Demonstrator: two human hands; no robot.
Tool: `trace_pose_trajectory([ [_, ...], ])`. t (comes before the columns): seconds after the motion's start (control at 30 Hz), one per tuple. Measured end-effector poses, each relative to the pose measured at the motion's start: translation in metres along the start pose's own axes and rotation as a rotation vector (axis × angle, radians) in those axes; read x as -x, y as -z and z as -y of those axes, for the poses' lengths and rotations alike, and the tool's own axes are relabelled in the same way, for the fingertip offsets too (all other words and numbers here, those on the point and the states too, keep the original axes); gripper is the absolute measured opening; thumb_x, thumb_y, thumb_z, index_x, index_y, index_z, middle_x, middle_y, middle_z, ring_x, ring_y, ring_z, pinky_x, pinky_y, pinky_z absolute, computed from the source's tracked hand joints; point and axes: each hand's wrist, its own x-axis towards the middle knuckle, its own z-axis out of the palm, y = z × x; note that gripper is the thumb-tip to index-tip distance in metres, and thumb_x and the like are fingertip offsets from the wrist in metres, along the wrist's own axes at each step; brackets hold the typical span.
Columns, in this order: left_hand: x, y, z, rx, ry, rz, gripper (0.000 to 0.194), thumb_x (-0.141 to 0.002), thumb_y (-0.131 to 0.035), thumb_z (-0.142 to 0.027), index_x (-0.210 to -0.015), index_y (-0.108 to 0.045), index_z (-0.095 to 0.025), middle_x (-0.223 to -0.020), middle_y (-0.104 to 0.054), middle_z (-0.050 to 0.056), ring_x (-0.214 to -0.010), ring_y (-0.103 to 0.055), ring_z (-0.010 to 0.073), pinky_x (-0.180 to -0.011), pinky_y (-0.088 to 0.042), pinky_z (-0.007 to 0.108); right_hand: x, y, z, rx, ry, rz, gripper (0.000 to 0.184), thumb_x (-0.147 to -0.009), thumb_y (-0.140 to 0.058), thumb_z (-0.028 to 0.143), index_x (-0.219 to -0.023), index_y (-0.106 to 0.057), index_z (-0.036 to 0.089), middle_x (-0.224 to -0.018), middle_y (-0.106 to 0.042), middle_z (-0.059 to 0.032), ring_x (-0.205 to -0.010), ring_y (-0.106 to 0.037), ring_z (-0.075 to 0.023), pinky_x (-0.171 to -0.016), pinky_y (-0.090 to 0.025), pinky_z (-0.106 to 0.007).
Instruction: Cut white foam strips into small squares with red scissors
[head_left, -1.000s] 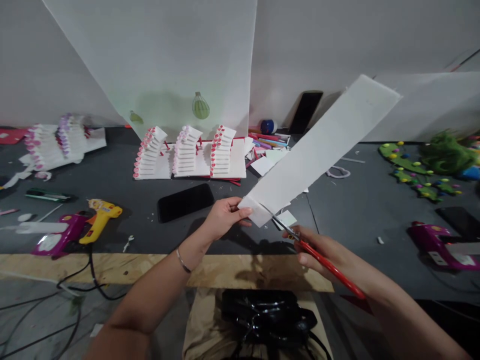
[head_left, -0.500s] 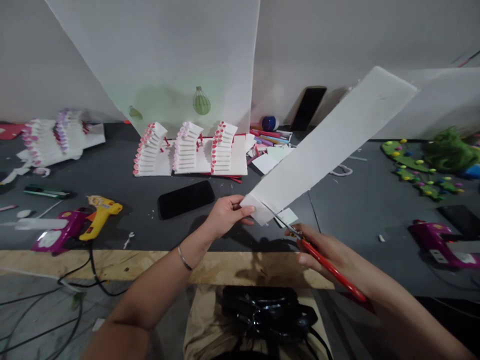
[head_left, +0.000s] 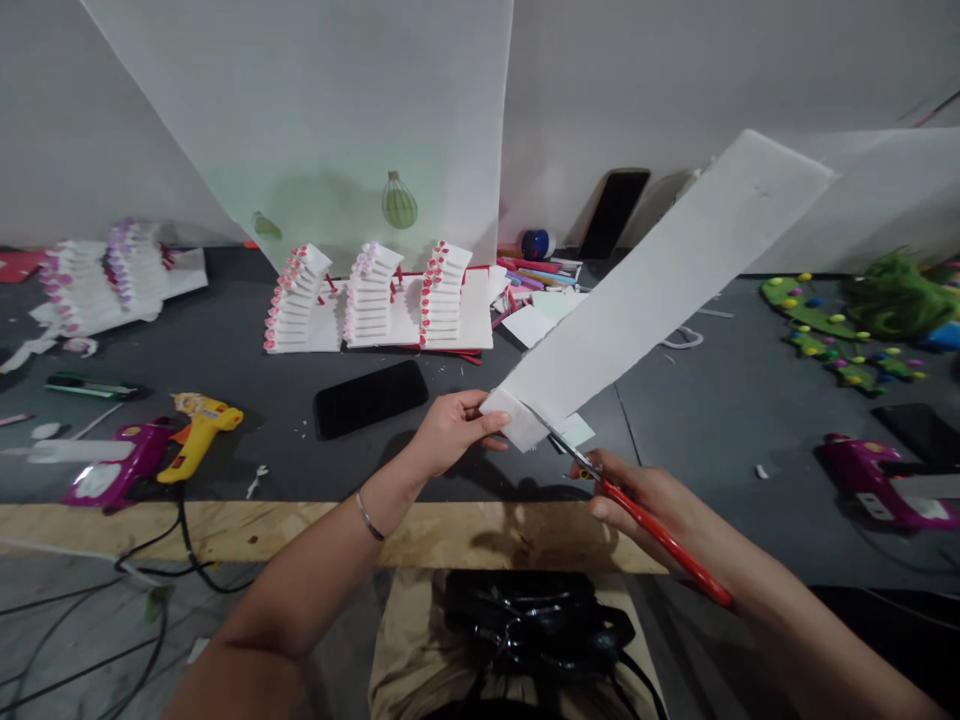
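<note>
Nearest, a black bag (head_left: pixel 525 625) sits in the person's lap, in front of the worktop's pale wooden edge (head_left: pixel 315 522). The right hand (head_left: pixel 637 492) comes in over that edge, its grip closed around red-handled scissors (head_left: pixel 664 537). The blades point away and to the left, reaching the right-hand side of a white strip (head_left: pixel 660 275) near its near end. Ahead and to the left of the right hand, the left hand (head_left: pixel 448 432) pinches that end's left corner between thumb and fingers.

The strip is held up over the worktop (head_left: pixel 720 400). From the left grip its long axis runs away and to the right, so nearly all its length lies beyond both hands. The scissors lie steeply across that axis, and the left hand is the nearer of the two to the short end. A line crosses the strip just past the thumb; whether it is cut right through, I cannot tell.

Left of the left hand lies a dark phone (head_left: pixel 371 400). Farther off, another phone (head_left: pixel 615 212) leans on the wall (head_left: pixel 570 90), left of the strip's far end.
</note>
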Motion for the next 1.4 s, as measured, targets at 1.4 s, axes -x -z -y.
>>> trace_pose_trajectory([
  [1.4,0.004,-0.005,-0.003,-0.052,0.091,0.156,0.037,-0.06,-0.082,-0.039,-0.078,-0.068,-0.01,-0.073,-0.065,0.002,-0.069,-0.062,0.0124,-0.064,-0.058,0.026,0.001,-0.026,-0.012,0.026,0.05,-0.071,0.06,-0.083,-0.036,0.076,-0.098,-0.052,0.02,-0.062,-0.053,0.0027,-0.052,-0.048,-0.0136,-0.05,-0.039,-0.023],
])
